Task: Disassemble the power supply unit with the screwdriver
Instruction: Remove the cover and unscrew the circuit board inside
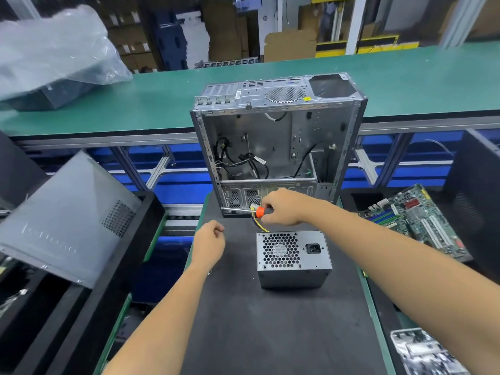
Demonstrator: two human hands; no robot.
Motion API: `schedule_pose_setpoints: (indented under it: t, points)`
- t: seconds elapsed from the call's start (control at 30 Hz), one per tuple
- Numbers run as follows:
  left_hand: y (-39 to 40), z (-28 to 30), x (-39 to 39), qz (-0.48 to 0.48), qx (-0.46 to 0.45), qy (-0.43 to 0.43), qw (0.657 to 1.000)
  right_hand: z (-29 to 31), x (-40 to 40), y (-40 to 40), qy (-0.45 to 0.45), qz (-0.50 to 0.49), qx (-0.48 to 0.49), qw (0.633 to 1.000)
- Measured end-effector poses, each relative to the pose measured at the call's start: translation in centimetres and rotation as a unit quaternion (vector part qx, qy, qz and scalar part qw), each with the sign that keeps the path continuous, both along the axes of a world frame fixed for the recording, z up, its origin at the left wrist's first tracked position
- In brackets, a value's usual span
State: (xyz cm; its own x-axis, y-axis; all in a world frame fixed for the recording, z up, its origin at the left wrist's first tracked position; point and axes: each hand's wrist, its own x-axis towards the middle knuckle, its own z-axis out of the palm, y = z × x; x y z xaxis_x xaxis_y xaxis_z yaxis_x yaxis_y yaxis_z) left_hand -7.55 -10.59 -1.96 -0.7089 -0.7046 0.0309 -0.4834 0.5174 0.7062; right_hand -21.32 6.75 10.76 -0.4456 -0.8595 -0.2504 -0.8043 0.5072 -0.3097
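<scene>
At the far left a grey sheet-metal side panel (65, 217) leans in a black bin, well apart from the work. The left hand (209, 243) hovers over the black rubber mat (270, 334) with its fingers curled in loosely, holding nothing that shows. To its right sits the grey metal box-shaped power supply unit (293, 258), its honeycomb fan grille and black mains socket facing upward; yellow and black wires run from its far edge. Just beyond it the right hand (284, 208) grips the orange-collared, steel-shafted screwdriver (243, 210), fingers wrapped round the handle, the shaft lying level with the tip pointing left. Behind stands the emptied grey steel computer case (278, 142). A green motherboard (422, 220) lies at far right.

The unit lies nearer the person than the screwdriver, below the right hand, which is closer to it than the left. The tip probably must swing from sideways to downward to reach the grille-face corner screws. Open mat lies in front of the unit and to its left; the mat's right edge is near.
</scene>
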Motion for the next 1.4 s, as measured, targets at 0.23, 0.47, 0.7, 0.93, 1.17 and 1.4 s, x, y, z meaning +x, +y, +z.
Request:
schedule_pose_setpoints:
  t: [0.23,0.47,0.7,0.93,1.17,1.4]
  points:
    - [5.5,3.6,-3.3,-0.080,0.104,-0.009,0.991,1.1,-0.4,3.7,0.015,-0.117,-0.017,0.993]
    - [8.9,4.1,-3.9,-0.066,0.168,-0.088,0.980,-0.4,-1.3,9.8,-0.038,-0.258,0.052,0.964]
    - [9.8,3.8,-3.4,-0.035,0.204,-0.120,0.971,-5.3,-1.1,13.1,-0.162,-0.322,0.094,0.928]
    - [9.9,3.1,-2.7,0.000,0.226,-0.152,0.962,-10.1,0.1,11.6,-0.110,-0.322,0.101,0.935]
    - [9.8,3.5,-2.2,-0.009,0.284,-0.182,0.942,-13.3,0.4,11.8,-0.082,-0.319,0.135,0.935]
    - [10.2,4.6,-1.7,-0.002,0.411,-0.184,0.893,-11.2,-0.6,11.0,-0.105,-0.375,0.004,0.921]
